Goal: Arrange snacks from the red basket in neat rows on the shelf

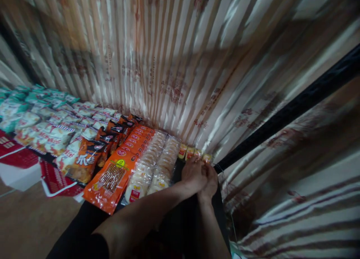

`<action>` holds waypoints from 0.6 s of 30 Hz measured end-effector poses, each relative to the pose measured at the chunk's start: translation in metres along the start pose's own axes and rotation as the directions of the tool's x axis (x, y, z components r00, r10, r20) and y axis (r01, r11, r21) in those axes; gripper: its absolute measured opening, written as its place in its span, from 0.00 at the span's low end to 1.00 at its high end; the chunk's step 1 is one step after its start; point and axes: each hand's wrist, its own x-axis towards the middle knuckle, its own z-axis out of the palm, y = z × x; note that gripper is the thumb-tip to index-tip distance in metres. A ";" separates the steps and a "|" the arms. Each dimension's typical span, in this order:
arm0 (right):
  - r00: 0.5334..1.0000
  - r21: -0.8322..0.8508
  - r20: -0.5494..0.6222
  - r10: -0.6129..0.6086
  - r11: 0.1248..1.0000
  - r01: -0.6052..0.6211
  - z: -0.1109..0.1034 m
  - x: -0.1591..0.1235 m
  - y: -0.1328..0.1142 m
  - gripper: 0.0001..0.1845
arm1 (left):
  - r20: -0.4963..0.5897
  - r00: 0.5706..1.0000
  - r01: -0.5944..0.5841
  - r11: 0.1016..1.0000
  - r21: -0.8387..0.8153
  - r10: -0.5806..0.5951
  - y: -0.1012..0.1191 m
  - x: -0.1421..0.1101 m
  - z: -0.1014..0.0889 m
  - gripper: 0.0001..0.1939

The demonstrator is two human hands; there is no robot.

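Note:
At the right end of the shelf, my left hand [194, 174] and my right hand [209, 182] are pressed close together with curled fingers. They are right by a short row of small yellow snack packs [190, 152] against the curtain. My fingers hide whatever is between them. Left of my hands lie two rows of clear-wrapped round white crackers [161, 165], and my left forearm passes over their near end. Beside those is a stack of orange bags of stick snacks [112, 180].
Farther left stand orange-and-black snack bags [87, 157], white-and-red bags [53, 135] and green bags [17, 105]. Red-and-white boxes [59, 178] sit below the front edge. A striped curtain [168, 63] hangs behind, and a dark metal post [289, 112] slants along the right.

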 end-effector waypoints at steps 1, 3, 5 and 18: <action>1.000 -0.001 0.005 -0.020 1.000 0.020 0.001 0.001 -0.016 0.26 | -0.036 0.998 -0.043 0.999 0.025 0.043 -0.002 -0.004 -0.016 0.13; 0.996 -0.012 0.042 -0.075 0.997 0.076 0.006 0.002 -0.049 0.27 | -0.141 0.984 -0.091 0.991 0.100 0.104 -0.011 -0.015 -0.047 0.14; 0.976 -0.008 0.151 -0.158 0.987 0.161 0.013 -0.001 -0.083 0.26 | -0.195 0.963 -0.138 0.961 0.238 0.187 -0.026 -0.031 -0.077 0.15; 0.660 -0.255 0.748 -0.066 0.890 0.378 0.057 -0.007 -0.194 0.31 | -0.261 0.910 -0.075 0.749 0.659 0.321 -0.138 -0.104 -0.123 0.34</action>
